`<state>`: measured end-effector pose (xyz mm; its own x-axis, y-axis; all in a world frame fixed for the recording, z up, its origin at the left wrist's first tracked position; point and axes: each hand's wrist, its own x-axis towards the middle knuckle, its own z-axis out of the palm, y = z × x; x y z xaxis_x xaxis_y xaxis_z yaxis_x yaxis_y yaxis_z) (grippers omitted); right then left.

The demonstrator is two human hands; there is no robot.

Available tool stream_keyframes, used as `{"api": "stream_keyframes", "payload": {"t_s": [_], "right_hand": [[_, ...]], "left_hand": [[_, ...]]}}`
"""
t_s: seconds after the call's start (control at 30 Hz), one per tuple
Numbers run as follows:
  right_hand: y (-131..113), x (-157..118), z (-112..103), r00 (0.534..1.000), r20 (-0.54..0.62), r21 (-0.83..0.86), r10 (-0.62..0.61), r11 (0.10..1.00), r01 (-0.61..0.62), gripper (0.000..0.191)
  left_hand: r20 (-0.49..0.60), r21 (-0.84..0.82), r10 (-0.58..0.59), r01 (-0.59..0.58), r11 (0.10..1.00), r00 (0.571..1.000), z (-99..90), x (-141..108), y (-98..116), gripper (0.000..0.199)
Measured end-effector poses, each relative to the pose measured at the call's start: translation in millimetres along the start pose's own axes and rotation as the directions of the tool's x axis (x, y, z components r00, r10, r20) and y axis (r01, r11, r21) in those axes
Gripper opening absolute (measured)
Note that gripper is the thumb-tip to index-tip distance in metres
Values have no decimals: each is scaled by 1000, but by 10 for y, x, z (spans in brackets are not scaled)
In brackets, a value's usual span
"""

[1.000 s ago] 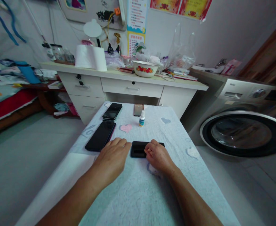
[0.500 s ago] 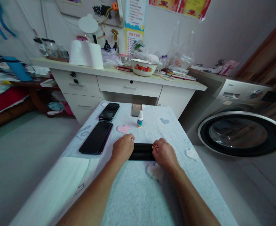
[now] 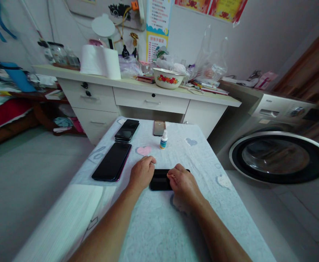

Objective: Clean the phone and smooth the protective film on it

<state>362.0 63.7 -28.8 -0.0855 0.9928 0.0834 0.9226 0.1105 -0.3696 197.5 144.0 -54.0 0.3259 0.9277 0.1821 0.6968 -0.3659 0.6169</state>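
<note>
On a cloth-covered table (image 3: 159,229), a black smartphone (image 3: 160,182) is laid flat and crosswise, directly in front of the person, apparently so that both ends can be reached without stretching. The left hand (image 3: 142,171) is set at the phone's left end with its fingers curled, seemingly to keep it from sliding; whether the edge is firmly gripped cannot be told. The right hand (image 3: 184,182) is held over the right part of the phone, with thumb and fingers closed in a pinch on a small orange-pink piece (image 3: 170,175), whose material is too small to make out. The pinch appears to be kept low so that the piece can be pressed against the glass.

A small white-capped bottle (image 3: 163,140) is stood upright just beyond the phone, probably for easy reach. A larger black device (image 3: 112,162) and, behind it, a stack of phones (image 3: 127,130) are placed along the left side, perhaps so that the middle is left free. A brown-toned phone or case (image 3: 159,128) is laid near the far edge.

The phone between the hands is glossy and dark, with its screen unlit and paler reflections across it. Its right portion is mostly hidden, with only a far corner showing past the fingers.
</note>
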Motion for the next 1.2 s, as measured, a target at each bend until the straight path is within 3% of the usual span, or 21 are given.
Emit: {"api": "stream_keyframes", "payload": {"t_s": [0.17,0.3,0.4,0.5,0.7,1.03,1.2], "right_hand": [[190,-1,-80,993,-48,-15,104,994,-105,18],[288,-1,-128,985,-68,-18,158,987,-159,17],[338,-2,-152,980,-88,-9,180,983,-182,17],[389,-3,-165,969,-117,-11,216,976,-219,17],[481,-7,-158,944,-211,9,253,966,-257,15],[555,-22,-178,898,-388,91,207,978,-186,18],[499,-50,-234,891,-422,90,167,986,-142,18]], "left_hand": [[194,-143,69,-42,989,979,-178,-57,-1,19],[374,-83,125,-101,991,919,-299,-153,62,58],[423,29,117,-143,989,899,-289,-197,112,80],[411,96,96,-148,984,906,-233,-208,133,82],[364,102,83,-128,987,928,-203,-206,150,64],[312,-76,134,-116,990,940,-149,-254,194,58],[199,-82,204,-191,978,959,-51,-280,221,58]]}}
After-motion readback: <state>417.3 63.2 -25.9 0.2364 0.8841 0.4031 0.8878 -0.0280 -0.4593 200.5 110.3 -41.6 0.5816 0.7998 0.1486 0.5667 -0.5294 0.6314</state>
